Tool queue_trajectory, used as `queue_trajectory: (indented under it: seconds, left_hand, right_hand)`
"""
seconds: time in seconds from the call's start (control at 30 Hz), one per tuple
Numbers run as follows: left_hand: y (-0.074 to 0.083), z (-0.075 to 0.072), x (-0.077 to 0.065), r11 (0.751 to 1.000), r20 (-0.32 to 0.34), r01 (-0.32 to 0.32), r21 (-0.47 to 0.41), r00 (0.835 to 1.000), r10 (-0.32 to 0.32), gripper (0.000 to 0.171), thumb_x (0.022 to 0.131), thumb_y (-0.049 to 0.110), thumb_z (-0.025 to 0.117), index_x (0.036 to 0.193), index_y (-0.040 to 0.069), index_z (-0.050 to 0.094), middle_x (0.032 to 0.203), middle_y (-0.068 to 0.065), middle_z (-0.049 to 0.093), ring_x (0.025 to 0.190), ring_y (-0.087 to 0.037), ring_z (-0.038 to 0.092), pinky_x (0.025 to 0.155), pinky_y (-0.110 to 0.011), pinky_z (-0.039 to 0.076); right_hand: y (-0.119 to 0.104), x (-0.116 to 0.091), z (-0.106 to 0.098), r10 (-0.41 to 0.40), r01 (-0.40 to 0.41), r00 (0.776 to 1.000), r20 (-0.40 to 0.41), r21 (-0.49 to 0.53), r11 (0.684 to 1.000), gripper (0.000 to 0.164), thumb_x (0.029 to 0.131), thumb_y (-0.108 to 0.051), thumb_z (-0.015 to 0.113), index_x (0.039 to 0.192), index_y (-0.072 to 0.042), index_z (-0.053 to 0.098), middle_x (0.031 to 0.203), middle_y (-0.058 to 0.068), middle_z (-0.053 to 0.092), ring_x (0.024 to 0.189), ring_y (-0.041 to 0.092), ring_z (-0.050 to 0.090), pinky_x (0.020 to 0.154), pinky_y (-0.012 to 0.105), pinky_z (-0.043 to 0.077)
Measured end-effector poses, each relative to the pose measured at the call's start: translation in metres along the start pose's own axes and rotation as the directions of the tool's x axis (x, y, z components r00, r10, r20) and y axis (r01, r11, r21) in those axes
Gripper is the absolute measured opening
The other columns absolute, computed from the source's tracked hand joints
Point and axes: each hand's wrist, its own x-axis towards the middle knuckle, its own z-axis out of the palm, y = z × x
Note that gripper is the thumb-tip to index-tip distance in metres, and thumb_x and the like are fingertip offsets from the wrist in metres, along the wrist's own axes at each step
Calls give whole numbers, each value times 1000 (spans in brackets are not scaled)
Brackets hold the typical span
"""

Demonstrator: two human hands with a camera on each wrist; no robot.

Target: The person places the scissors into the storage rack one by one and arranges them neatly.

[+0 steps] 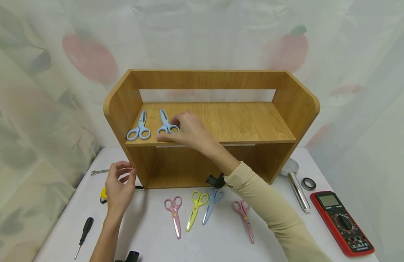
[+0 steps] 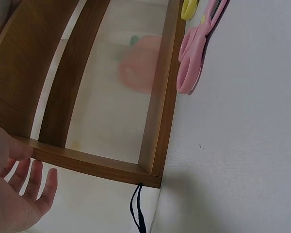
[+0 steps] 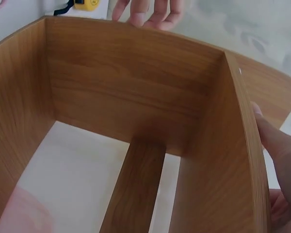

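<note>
A wooden two-tier shelf (image 1: 202,165) stands on the table. On its upper board, at the left, lie two light blue scissors. My right hand (image 1: 192,131) is at the right-hand blue scissors (image 1: 164,118), pinching its handle loop between thumb and fingers close to the board's front edge. Beside that lies the other blue scissors (image 1: 142,125), blades pointing back. My left hand (image 1: 119,189) rests at the outer left side panel (image 2: 82,162), fingertips right at its edge, fingers loosely bent. The blue scissors are hidden in the right wrist view.
Before the shelf lie pink scissors (image 1: 174,214), yellow scissors (image 1: 196,209), blue scissors (image 1: 211,207) and another pink pair (image 1: 245,220). Left are a wrench (image 1: 98,171), yellow tape measure (image 1: 103,195) and screwdriver (image 1: 85,233); right, a shower head (image 1: 297,189), black ring (image 1: 308,184) and multimeter (image 1: 343,223).
</note>
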Motion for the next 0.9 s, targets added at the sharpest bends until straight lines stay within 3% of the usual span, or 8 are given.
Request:
queue_trajectory:
  seconds: [0.2,0.4,0.57,0.67,0.73,0.8,0.9]
  left_hand:
    - [1,0,0,1000,4,0,2,1000,0,32,100,-1,71,129,3,60,118,-2,66,104,8,61,86,0,49]
    - [2,2,0,1000,7,2,5,1000,-2,32,100,-1,70,130,3,60,119,-3,66,104,8,60,87,-1,50]
    - [0,1,-1,1000,11,3,9,1000,-3,32,100,-1,71,129,3,60,119,-4,66,103,10,60,86,-1,50]
    - [0,1,-1,1000,13,2,14,1000,-3,32,100,-1,71,130,3,60,119,-5,67,103,10,60,86,0,49]
    - [0,0,-2,1000,11,2,12,1000,-2,32,100,-1,70,130,3,60,120,-6,67,104,10,60,86,0,49]
    - [0,0,-3,1000,11,3,10,1000,-3,32,100,-1,70,130,3,60,120,-7,67,104,10,60,87,0,49]
    - [0,-1,-3,1000,7,3,7,1000,-3,31,100,-2,70,129,3,60,119,-6,66,103,10,60,87,0,49]
  right_hand:
    - [-4,-1,5,-15,16,999,-43,22,1000,54,82,-48,94,111,-5,82,93,4,78,85,14,67,74,22,52]
    - [-1,-12,0,-29,41,996,-80,155,987,51,84,-38,94,118,-3,79,103,7,77,88,14,70,77,18,56]
    - [16,-55,-7,-167,233,963,-214,337,912,38,88,-14,91,119,3,75,105,14,72,89,22,71,77,22,62]
    - [33,-93,-12,-257,333,935,-244,359,872,36,87,-3,89,119,2,75,105,14,73,90,22,70,77,24,63]
    - [47,-120,-14,-281,338,938,-201,368,866,37,86,-1,89,120,-1,74,108,12,75,91,20,70,78,26,64]
    - [62,-147,-15,-279,302,953,-116,363,881,36,88,-5,89,121,-6,75,110,8,76,91,15,70,77,27,63]
    - [88,-182,-14,-209,164,974,85,366,916,33,91,-13,88,122,-12,75,114,2,78,95,9,70,80,30,65]
